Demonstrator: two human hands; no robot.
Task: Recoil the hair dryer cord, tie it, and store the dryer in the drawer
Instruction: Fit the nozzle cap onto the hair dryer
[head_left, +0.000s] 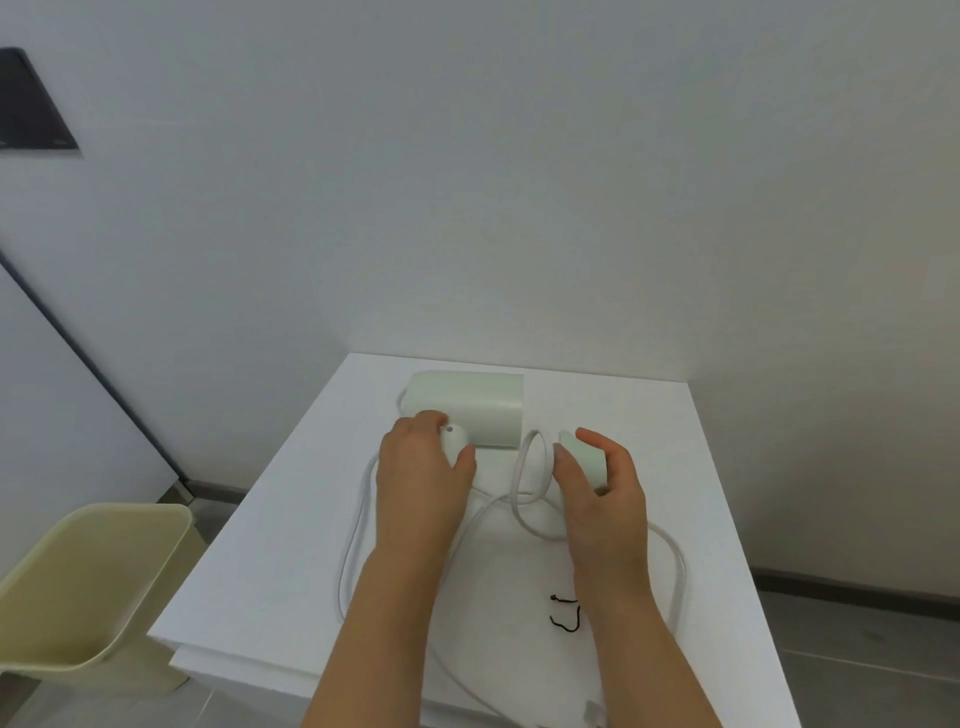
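Note:
A pale green hair dryer (467, 402) lies on its side at the back of the white cabinet top (249, 582). My left hand (415, 488) grips a white rounded part (453, 441) at the dryer's near left end. My right hand (605, 499) is closed around a small pale green block (582, 454) just right of the dryer. The white cord (675, 566) lies loose in wide loops around both forearms, with one upright loop between my hands. A short black tie (569, 616) lies on the top beside my right wrist. No drawer is visible.
A pale yellow bin (88, 582) stands on the floor left of the cabinet. The white wall runs close behind the cabinet. The cord trails to the near edge, where a pale plug-like end (592, 719) shows.

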